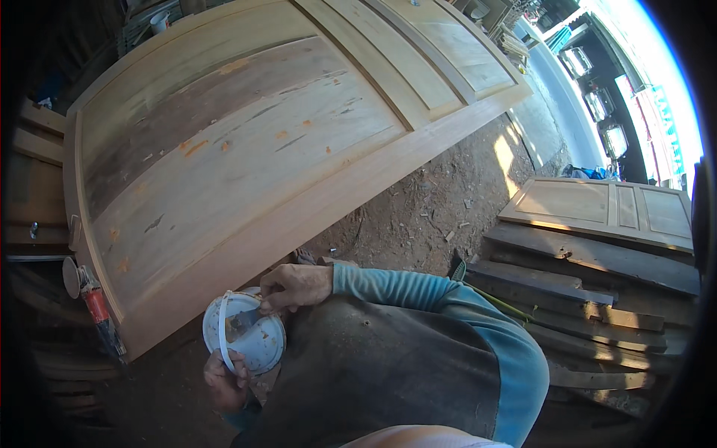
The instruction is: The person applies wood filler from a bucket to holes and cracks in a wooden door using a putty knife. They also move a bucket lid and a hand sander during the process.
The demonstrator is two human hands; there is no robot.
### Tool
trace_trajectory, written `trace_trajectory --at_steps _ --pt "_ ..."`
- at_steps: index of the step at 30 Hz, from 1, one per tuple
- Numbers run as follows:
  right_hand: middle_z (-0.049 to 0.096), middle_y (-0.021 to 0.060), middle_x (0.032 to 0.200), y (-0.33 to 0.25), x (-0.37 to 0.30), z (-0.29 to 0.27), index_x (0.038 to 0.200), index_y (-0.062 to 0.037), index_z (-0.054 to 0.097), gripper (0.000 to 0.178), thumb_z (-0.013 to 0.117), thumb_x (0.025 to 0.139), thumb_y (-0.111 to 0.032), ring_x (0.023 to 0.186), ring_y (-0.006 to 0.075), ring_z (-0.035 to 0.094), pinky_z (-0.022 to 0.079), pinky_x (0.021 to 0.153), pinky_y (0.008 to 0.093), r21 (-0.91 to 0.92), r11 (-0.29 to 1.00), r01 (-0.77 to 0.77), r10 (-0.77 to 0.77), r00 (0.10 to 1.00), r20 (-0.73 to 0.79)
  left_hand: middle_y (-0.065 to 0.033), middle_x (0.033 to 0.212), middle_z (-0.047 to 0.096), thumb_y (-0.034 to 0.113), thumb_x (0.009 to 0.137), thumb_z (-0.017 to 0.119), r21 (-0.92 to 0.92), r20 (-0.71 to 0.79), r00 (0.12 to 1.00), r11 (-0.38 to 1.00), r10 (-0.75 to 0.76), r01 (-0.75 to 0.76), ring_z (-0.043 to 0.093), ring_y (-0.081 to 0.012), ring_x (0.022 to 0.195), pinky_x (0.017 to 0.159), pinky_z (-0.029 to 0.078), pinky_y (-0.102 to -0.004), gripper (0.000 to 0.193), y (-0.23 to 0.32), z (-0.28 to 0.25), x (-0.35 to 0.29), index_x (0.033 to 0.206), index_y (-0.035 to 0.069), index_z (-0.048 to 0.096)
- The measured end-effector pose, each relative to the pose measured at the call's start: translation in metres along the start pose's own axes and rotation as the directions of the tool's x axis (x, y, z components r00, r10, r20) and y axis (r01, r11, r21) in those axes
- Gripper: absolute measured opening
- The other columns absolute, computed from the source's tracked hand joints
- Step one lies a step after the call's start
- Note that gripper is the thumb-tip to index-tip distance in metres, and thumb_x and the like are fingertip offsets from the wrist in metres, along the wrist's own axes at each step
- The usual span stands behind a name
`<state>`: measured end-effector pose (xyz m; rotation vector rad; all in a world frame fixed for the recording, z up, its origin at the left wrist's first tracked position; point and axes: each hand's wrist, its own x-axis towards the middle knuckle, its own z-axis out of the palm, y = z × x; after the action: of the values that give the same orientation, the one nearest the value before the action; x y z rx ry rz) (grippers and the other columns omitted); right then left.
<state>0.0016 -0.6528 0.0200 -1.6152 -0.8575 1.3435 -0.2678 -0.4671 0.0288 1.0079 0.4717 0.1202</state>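
A small white bucket (267,345) with smears on its inside is held in front of my body, below the near edge of a large wooden door (276,153). My left hand (225,379) is closed around the bucket's white handle (223,328) at its lower end. At the bucket's upper right rim, my right hand (297,287) has its thumb and fingers pinched together. Whatever is between those fingertips, if anything, is too small to make out. The door is bare wood, with orange-brown filler patches and dark marks on its wide panel.
A red power tool with a round disc (95,305) rests against the door's left end. On the right, a smaller panelled door (597,205) lies over stacked rough planks (597,257). Bare earth with wood scraps (429,205) stretches between them. A white cup (159,22) stands beyond the far edge.
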Motion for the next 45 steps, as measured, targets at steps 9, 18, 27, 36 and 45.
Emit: trace_trajectory --at_steps 9,18,27,36,45 --pt "0.073 0.0091 0.088 0.025 -0.017 0.11 0.105 -0.0002 0.071 0.037 0.074 0.098 -0.037 0.076 0.0186 0.071 0.056 0.072 0.0351 -0.175 0.982 -0.069 -0.009 0.911 -0.412 -0.0021 0.077 0.06 0.079 0.095 0.051 0.09 0.305 0.952 0.995 0.021 -0.051 0.045 -0.0033 0.055 0.048 0.033 -0.0194 0.093 0.008 -0.065 -0.016 0.116 -0.01 0.065" --pt "0.074 0.0065 0.09 0.017 -0.047 0.2 0.106 0.0054 0.071 0.034 0.073 0.102 -0.028 0.076 0.0093 0.065 0.052 0.066 0.0258 0.223 0.975 0.013 0.101 0.864 -0.493 -0.0003 0.074 0.055 0.063 0.105 0.046 0.206 0.248 0.969 0.977 0.006 -0.059 0.041 -0.0042 0.055 0.048 0.031 -0.0218 0.068 0.014 -0.076 -0.07 0.106 -0.001 0.069" --pt "0.074 0.0059 0.089 0.042 -0.075 0.242 0.107 0.0052 0.07 0.034 0.072 0.102 -0.028 0.074 0.0098 0.063 0.052 0.067 0.0255 0.132 0.991 0.012 0.06 0.85 -0.524 0.0004 0.072 0.053 0.058 0.107 0.046 0.251 0.156 0.987 0.965 0.038 -0.077 0.042 -0.0046 0.056 0.048 0.032 -0.0226 0.065 -0.007 -0.069 -0.126 0.104 -0.003 0.069" --pt "0.071 0.005 0.09 0.08 -0.109 0.3 0.107 0.0011 0.069 0.023 0.069 0.103 -0.021 0.072 0.0104 0.063 0.051 0.066 0.0253 0.439 0.895 0.082 0.111 0.911 -0.397 0.0003 0.075 0.054 0.042 0.109 0.043 0.191 -0.012 1.0 0.981 -0.007 0.009 0.043 -0.0049 0.059 0.055 0.035 -0.0222 0.053 -0.055 -0.072 -0.194 0.109 -0.004 0.07" --pt "0.071 0.0049 0.089 0.08 -0.109 0.348 0.106 0.0031 0.068 0.026 0.072 0.102 -0.022 0.071 0.0088 0.062 0.051 0.065 0.0242 0.262 0.965 -0.017 0.126 0.904 -0.408 -0.0003 0.075 0.056 0.043 0.109 0.045 0.279 -0.046 0.999 0.96 -0.007 0.019 0.044 -0.0053 0.058 0.052 0.036 -0.0226 0.053 -0.061 -0.088 -0.239 0.108 -0.003 0.07"
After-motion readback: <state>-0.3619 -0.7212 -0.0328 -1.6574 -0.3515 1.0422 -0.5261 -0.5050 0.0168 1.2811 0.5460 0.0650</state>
